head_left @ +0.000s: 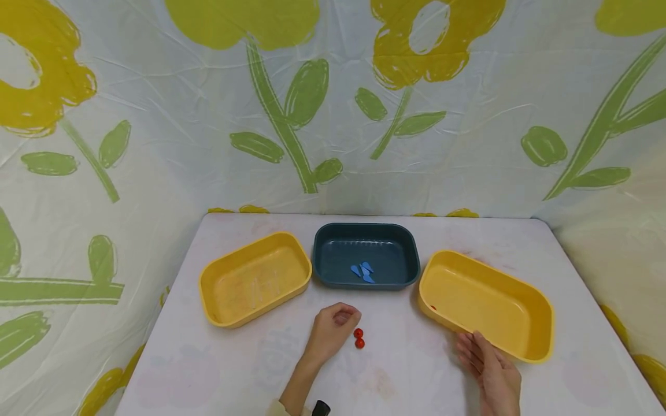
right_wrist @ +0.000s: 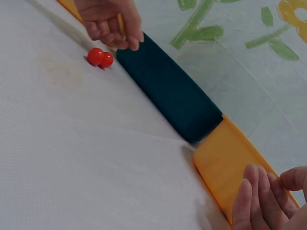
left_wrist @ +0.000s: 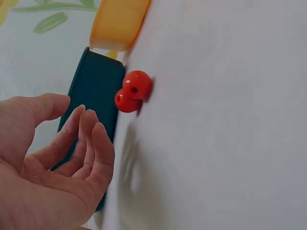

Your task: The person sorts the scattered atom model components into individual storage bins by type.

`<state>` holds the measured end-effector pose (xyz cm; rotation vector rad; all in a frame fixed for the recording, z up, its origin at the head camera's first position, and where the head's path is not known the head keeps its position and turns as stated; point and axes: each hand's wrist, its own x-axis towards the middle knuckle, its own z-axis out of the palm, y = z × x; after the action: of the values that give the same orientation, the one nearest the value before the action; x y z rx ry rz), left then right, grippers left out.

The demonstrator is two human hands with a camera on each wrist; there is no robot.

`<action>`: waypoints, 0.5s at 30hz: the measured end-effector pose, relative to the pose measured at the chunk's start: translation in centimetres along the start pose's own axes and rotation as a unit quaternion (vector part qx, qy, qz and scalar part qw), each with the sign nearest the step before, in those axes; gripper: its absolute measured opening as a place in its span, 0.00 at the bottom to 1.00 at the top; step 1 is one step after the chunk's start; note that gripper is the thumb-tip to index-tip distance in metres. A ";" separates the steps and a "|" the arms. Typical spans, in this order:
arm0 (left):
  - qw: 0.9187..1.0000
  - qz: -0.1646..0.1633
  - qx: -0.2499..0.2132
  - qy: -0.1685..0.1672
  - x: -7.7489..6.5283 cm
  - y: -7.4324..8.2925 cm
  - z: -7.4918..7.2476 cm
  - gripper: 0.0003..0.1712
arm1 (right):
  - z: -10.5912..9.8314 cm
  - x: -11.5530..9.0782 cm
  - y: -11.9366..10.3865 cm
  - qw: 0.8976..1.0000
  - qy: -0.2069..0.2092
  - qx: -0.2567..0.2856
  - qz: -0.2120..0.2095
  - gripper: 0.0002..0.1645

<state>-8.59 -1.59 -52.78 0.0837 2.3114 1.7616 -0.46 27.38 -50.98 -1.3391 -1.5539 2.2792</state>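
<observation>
My left hand (head_left: 333,329) hovers over the table just left of two small red beads (head_left: 359,338), thumb and bent fingers apart with nothing between them. In the left wrist view, the beads (left_wrist: 134,91) sit touching each other beyond the fingertips, a hole showing in each. My right hand (head_left: 491,370) is at the near side of the right yellow tub (head_left: 538,323), fingers fairly straight and thumb tip at rim height. In the right wrist view its fingers (right_wrist: 261,201) overlap the tub's outer wall, with nothing in the grasp.
A dark teal tub (head_left: 322,254) stands at the back middle with several blue drop-shaped pieces (head_left: 366,271) inside. Left of it is another yellow tub (head_left: 218,300) holding clear, thin pieces (head_left: 265,289). A small red piece (head_left: 433,307) lies in the right yellow tub. Flowered cloth hangs behind.
</observation>
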 end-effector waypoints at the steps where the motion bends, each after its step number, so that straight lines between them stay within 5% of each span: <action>1: 1.000 -0.005 0.001 -0.001 -0.1 -0.2 0.0 0.09 | 0.0 0.0 0.0 1.000 0.000 0.000 0.000 0.16; 15: 0.999 0.003 0.026 -0.029 -0.7 -1.4 0.1 0.09 | 0.1 0.0 0.1 1.000 0.009 -0.003 -0.005 0.17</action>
<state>-7.74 -2.01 -54.04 0.1489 2.3176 1.6804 -0.47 27.25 -51.08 -1.3470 -1.5604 2.2513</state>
